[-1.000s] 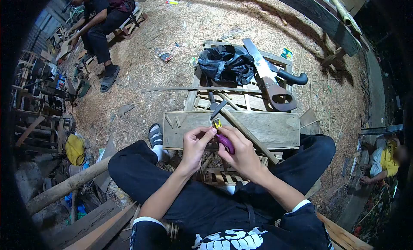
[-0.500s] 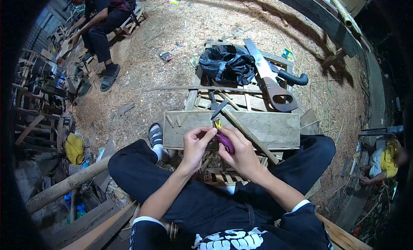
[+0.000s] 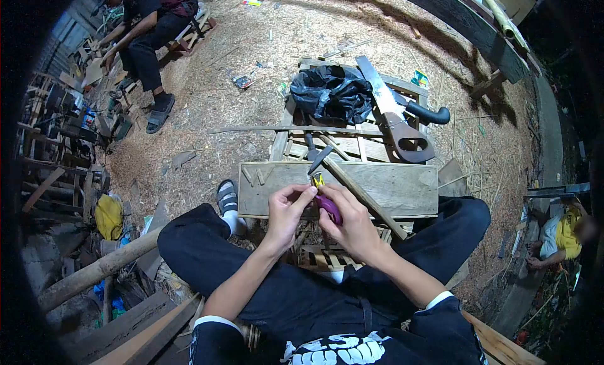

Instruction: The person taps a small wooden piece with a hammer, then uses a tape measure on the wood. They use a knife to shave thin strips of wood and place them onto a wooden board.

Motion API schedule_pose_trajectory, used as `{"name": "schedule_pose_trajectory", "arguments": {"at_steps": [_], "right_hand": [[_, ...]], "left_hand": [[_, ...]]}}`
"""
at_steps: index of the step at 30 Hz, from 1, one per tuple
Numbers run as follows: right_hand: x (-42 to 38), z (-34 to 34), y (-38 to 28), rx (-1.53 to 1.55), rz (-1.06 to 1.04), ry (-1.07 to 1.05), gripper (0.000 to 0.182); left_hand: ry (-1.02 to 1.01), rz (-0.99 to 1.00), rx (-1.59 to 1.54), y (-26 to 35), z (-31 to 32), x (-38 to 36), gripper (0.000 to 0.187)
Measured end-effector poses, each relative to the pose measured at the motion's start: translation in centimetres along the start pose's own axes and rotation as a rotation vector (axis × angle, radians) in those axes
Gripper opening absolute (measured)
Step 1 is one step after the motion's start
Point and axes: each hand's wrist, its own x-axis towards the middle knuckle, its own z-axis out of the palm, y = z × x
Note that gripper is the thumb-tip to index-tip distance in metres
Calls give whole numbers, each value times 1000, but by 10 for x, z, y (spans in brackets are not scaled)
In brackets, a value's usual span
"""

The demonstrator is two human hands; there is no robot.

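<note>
Above the near edge of a wooden board [image 3: 277,198], my two hands are close together. My right hand [image 3: 353,221] is closed around a purple tool with a yellow, dark-marked strip, which looks like a tape measure [image 3: 328,209]. The thumb and fingers of my left hand [image 3: 290,213] pinch by its yellow end. Just beyond my fingertips, a hammer [image 3: 319,160] lies with its head over the board's far edge. A narrow wooden strip [image 3: 365,198] slants across the board to the right, and two short sticks [image 3: 253,176] rest at its left end.
A slatted wooden frame [image 3: 281,138] beyond the board carries a black plastic bag [image 3: 333,94] and a handsaw [image 3: 396,116], with a dark curved handle [image 3: 431,113] beside it. One person [image 3: 154,35] sits at upper left; another [image 3: 563,233] is at far right. Scrap wood [image 3: 56,157] is piled left.
My hands and the tape measure stay almost still. At upper left, the other person's hands and the piece near them have shifted slightly.
</note>
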Motion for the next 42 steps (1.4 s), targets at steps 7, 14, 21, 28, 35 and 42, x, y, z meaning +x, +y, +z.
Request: {"name": "schedule_pose_trajectory", "arguments": {"at_steps": [7,14,21,28,35,42], "right_hand": [[0,1,1,20,25,-11,46],[0,1,1,13,29,-15,46],[0,-1,-1,49,59,-19,45],[1,-1,0,18,-20,42,43],[0,1,-2,44,89,-30,38],[-1,3,-3,35,99,-19,37]], "left_hand": [[3,4,3,0,0,0,12],[-2,4,10,-1,-1,0,13],[-23,2,12,1,0,0,15],[-35,20,4,-1,1,0,17],[-3,6,27,-3,5,-5,19],[16,76,39,-5,8,-9,19]]}}
